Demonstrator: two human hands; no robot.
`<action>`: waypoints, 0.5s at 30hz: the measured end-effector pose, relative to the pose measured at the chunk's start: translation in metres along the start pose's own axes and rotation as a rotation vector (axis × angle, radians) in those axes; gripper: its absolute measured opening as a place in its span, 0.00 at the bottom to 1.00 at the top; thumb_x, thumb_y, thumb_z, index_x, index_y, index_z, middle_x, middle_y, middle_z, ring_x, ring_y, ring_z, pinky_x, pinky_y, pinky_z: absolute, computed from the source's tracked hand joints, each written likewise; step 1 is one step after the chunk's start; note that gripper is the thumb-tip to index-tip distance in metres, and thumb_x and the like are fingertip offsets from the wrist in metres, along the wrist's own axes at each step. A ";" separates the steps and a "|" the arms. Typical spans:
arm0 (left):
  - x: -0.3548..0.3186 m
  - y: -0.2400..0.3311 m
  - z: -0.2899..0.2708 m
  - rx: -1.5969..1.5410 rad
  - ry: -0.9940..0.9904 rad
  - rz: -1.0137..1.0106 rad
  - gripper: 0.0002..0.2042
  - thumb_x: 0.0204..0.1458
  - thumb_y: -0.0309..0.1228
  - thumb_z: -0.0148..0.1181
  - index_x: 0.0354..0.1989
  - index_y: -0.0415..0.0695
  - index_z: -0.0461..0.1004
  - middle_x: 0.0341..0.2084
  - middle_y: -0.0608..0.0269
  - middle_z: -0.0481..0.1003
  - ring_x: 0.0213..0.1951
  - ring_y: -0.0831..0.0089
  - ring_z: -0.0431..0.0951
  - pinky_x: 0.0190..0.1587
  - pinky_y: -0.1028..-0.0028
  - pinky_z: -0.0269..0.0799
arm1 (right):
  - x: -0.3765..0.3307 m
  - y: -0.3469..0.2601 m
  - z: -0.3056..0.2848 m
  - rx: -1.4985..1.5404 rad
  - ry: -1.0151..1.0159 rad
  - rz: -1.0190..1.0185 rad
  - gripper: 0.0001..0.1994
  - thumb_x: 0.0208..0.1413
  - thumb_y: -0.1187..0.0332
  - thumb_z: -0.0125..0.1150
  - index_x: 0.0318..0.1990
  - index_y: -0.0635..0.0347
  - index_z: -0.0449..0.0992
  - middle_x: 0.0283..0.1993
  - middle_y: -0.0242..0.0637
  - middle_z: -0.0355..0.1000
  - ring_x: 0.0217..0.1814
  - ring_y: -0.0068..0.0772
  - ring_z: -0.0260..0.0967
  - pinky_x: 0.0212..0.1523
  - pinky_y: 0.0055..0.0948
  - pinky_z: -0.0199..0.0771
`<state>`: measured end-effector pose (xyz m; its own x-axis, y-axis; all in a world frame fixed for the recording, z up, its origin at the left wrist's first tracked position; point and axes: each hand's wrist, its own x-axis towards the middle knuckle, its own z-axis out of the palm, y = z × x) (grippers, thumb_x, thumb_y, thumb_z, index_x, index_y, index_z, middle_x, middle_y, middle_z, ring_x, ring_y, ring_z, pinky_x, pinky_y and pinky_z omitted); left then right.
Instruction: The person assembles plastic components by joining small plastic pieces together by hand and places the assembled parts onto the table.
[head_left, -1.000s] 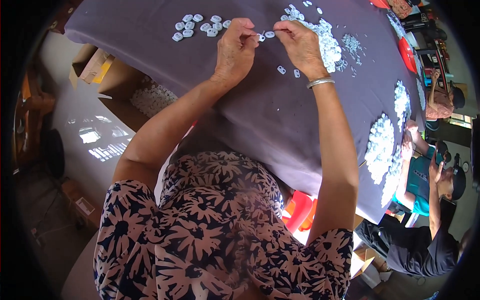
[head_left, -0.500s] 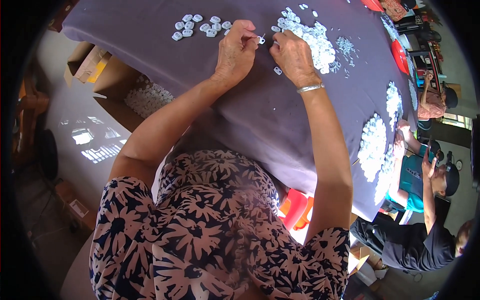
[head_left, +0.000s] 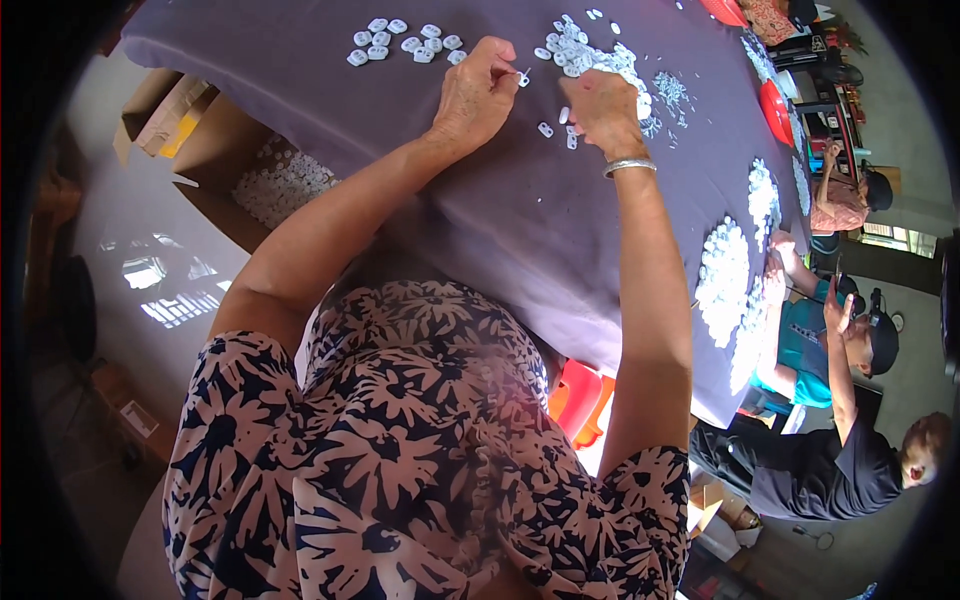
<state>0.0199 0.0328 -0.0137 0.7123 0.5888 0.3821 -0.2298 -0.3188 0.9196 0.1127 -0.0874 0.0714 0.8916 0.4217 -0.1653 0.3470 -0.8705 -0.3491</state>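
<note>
My left hand (head_left: 478,98) is closed in a pinch at the top of the table. Between its fingertips is a small white plastic piece (head_left: 524,80) with a thin pin sticking up from it. Apart from it, my right hand (head_left: 606,108) is curled over the near side of a heap of white plastic pieces (head_left: 600,58); its fingertips are partly hidden, so what they hold is unclear. A few loose white pieces (head_left: 545,129) lie beside those fingers. Left of my left hand, several oval white pieces (head_left: 377,39) are spread in small groups.
A scatter of thin metal pins (head_left: 672,93) lies right of the heap. The purple cloth (head_left: 480,215) covers the table. An open cardboard box (head_left: 205,215) with white pieces stands below its left edge. Further right are more white heaps (head_left: 722,285), a red basin (head_left: 775,112) and other people (head_left: 805,340).
My right hand has drawn away from my left hand, to the right and slightly nearer me, and turned. Loose white pieces now show beside its fingers. The left hand keeps its pinch.
</note>
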 end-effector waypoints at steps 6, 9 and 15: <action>-0.001 -0.002 -0.001 0.011 0.003 0.013 0.12 0.48 0.21 0.55 0.42 0.42 0.66 0.27 0.56 0.78 0.29 0.60 0.79 0.35 0.67 0.73 | -0.007 0.019 -0.007 0.240 -0.028 -0.192 0.09 0.55 0.67 0.55 0.40 0.57 0.78 0.33 0.31 0.76 0.27 0.19 0.72 0.28 0.21 0.75; -0.001 -0.001 0.001 0.033 0.013 0.015 0.12 0.48 0.21 0.55 0.42 0.43 0.66 0.27 0.56 0.78 0.30 0.59 0.79 0.35 0.66 0.73 | -0.004 0.040 0.004 0.065 0.068 -0.625 0.08 0.54 0.71 0.58 0.40 0.57 0.77 0.36 0.29 0.74 0.34 0.21 0.72 0.36 0.22 0.73; -0.001 0.000 0.001 0.026 0.032 0.025 0.12 0.48 0.22 0.56 0.42 0.43 0.67 0.26 0.57 0.77 0.30 0.59 0.79 0.35 0.65 0.73 | -0.001 0.041 0.012 0.079 0.022 -0.706 0.09 0.49 0.76 0.63 0.39 0.58 0.76 0.34 0.29 0.71 0.33 0.24 0.68 0.37 0.24 0.70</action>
<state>0.0197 0.0318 -0.0144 0.6847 0.6037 0.4083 -0.2297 -0.3529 0.9070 0.1222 -0.1205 0.0465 0.4677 0.8722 0.1435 0.8224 -0.3698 -0.4323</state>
